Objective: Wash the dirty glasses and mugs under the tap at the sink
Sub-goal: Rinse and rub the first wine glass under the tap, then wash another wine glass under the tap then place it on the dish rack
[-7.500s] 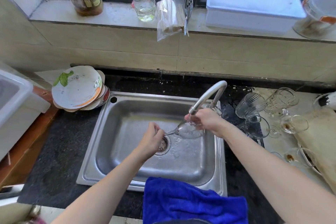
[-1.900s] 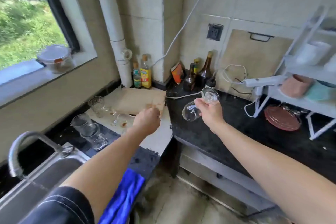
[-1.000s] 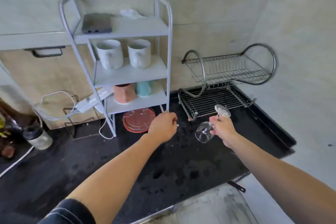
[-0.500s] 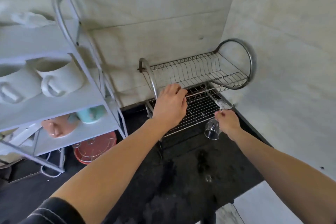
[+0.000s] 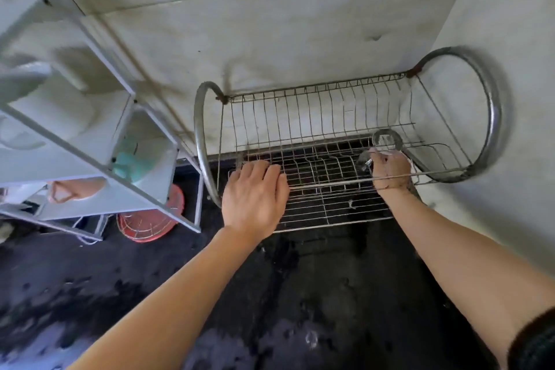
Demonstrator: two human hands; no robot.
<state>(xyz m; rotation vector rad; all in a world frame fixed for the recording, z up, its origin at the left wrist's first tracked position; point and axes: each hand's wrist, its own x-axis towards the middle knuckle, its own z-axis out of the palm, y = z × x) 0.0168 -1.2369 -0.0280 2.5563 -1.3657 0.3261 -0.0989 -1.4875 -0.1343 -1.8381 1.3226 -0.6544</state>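
A two-tier wire dish rack (image 5: 318,99) stands on the black counter against the tiled wall. My right hand (image 5: 390,170) reaches in between its tiers and grips a clear stemmed glass (image 5: 387,141), held upside down with its round foot uppermost over the lower grid. The bowl of the glass is mostly hidden by my fingers. My left hand (image 5: 255,195) rests on the front left of the lower grid, fingers lightly bent and holding nothing.
A white metal shelf unit (image 5: 90,141) stands to the left with blurred white mugs, a teal cup (image 5: 132,159) and a pink cup (image 5: 75,189). A red round lid (image 5: 147,225) lies beneath it. The wet black counter (image 5: 270,294) stretches in front.
I have stepped closer to the rack. My right hand has carried the glass from in front of the rack into its lower tier. My left hand has settled on the lower grid.
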